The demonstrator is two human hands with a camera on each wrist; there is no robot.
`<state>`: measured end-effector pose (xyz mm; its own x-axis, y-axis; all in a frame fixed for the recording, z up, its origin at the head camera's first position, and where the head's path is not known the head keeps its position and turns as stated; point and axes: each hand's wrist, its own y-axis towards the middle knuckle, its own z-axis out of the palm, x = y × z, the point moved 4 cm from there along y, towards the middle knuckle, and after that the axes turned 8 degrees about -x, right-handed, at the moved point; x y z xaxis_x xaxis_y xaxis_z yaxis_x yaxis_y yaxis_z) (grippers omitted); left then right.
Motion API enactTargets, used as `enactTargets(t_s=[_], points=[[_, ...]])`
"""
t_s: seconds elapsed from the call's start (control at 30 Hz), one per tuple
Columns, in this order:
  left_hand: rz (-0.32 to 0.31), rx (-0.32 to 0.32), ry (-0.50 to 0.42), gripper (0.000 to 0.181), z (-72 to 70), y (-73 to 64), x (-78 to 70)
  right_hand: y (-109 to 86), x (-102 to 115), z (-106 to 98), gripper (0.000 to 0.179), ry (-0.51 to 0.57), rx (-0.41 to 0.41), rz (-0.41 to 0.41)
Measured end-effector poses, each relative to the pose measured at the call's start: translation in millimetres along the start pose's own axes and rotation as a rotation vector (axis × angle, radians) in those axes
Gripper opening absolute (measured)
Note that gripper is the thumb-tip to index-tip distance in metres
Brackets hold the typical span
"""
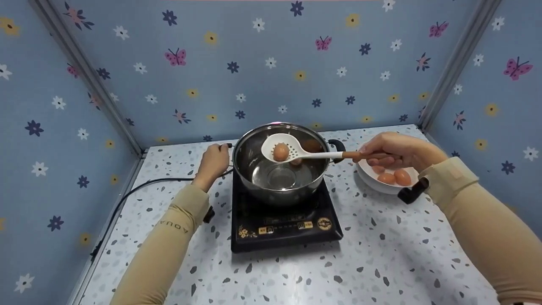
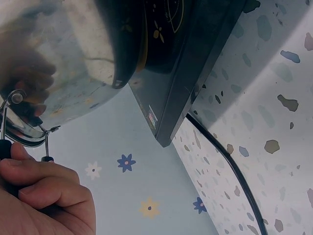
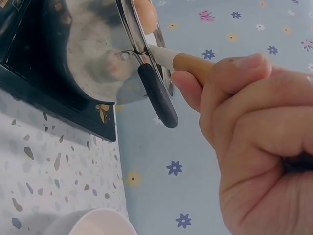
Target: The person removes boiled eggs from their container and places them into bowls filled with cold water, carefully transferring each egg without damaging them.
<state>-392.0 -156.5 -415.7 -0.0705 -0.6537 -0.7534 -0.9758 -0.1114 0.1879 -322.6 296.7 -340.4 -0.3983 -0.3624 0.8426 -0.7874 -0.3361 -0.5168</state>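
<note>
A steel pot (image 1: 277, 197) stands on a black induction cooker (image 1: 288, 241). My left hand (image 1: 214, 164) grips the pot's left handle (image 2: 47, 159), fingers curled round it in the left wrist view. With my right hand (image 1: 394, 148) I hold a white slotted spoon (image 1: 319, 155) by its brown handle, level over the pot's opening. One brown egg (image 1: 281, 151) lies in the spoon's holed bowl. Another egg (image 1: 296, 162) shows partly in the pot below, mostly hidden by the spoon. In the right wrist view the spoon's shaft passes over the rim just above the pot's black right handle (image 3: 157, 95).
Right of the cooker, a white bowl (image 1: 370, 181) with several brown eggs (image 1: 402, 178) sits partly beneath my right hand. A black cable (image 1: 148, 182) runs left from the cooker over the speckled table (image 1: 288, 279). Blue flowered panels (image 1: 271, 80) close in the back and sides.
</note>
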Motion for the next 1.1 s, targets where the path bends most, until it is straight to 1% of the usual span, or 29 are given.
enactTargets(t_s=[0.2,0.33,0.53,0.7,0.77,0.9,1.0,1.1], points=[[0.001,0.001,-0.004,0.039,-0.1,-0.3,0.3,-5.1,-1.1,-4.7,0.027,0.038,0.013,0.009],[-0.002,-0.002,-0.001,0.038,0.4,-0.4,0.2,-8.3,-1.7,-8.7,0.026,0.056,0.026,-0.008],[0.007,-0.007,-0.003,0.039,1.0,0.2,-0.2,-12.5,-2.0,-16.7,0.027,0.026,0.010,-0.027],[0.003,-0.001,0.005,0.039,0.8,0.3,-0.5,-16.8,-0.8,-22.7,0.030,-0.007,0.001,-0.032],[0.000,0.003,0.008,0.040,0.4,0.1,-0.8,-18.8,0.0,-24.6,0.031,0.002,0.014,-0.038],[-0.006,0.003,0.012,0.042,-0.1,0.0,-1.1,-24.4,2.2,-26.7,0.030,0.037,-0.002,-0.045],[-0.007,0.005,0.011,0.041,0.2,-0.3,-1.0,-27.8,2.8,-29.3,0.028,0.070,-0.040,-0.040],[-0.004,0.007,0.009,0.041,0.1,-0.4,-0.5,-29.9,3.2,-33.4,0.031,0.090,-0.023,-0.044]])
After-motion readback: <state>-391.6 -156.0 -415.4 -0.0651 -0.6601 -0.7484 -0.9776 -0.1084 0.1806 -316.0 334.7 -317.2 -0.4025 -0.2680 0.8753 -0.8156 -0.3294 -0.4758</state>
